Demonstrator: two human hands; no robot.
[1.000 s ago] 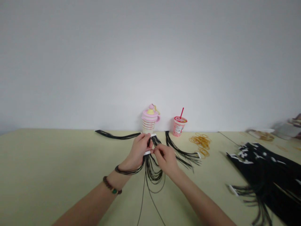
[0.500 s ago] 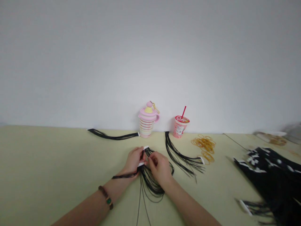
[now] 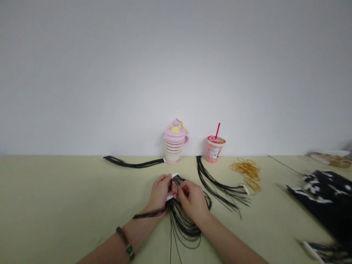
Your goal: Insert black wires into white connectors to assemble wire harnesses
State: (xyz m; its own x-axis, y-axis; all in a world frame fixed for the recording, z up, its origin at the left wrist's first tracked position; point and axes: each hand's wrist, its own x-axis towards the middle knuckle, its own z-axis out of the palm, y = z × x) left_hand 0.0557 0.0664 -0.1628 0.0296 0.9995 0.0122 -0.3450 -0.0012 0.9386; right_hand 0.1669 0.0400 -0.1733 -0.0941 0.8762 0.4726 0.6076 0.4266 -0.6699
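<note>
A black wire harness (image 3: pixel 184 224) with white connectors at its ends lies looped between my two hands at the table's middle. My left hand (image 3: pixel 161 191) is closed around it near the two white connectors, one above the fingers and one below. Some wires trail back over the left wrist. My right hand (image 3: pixel 193 198) pinches at the wires just right of the upper white connector (image 3: pixel 175 175). What exactly sits between the right fingertips is too small to make out. Two thin loose wires hang down toward the table's front edge.
Behind my hands stand a pink-lidded cup (image 3: pixel 173 146) and a red-and-white drink cup (image 3: pixel 214 149) with a straw. Another harness (image 3: pixel 137 164) lies left, one more (image 3: pixel 217 185) right. Yellow rubber bands (image 3: pixel 246 170) are piled beside it. Black bundled harnesses (image 3: pixel 321 205) cover the far right.
The whole view has shifted slightly, so things appear a little further right and lower. Both hands keep nearly the same hold on the wire harness.
</note>
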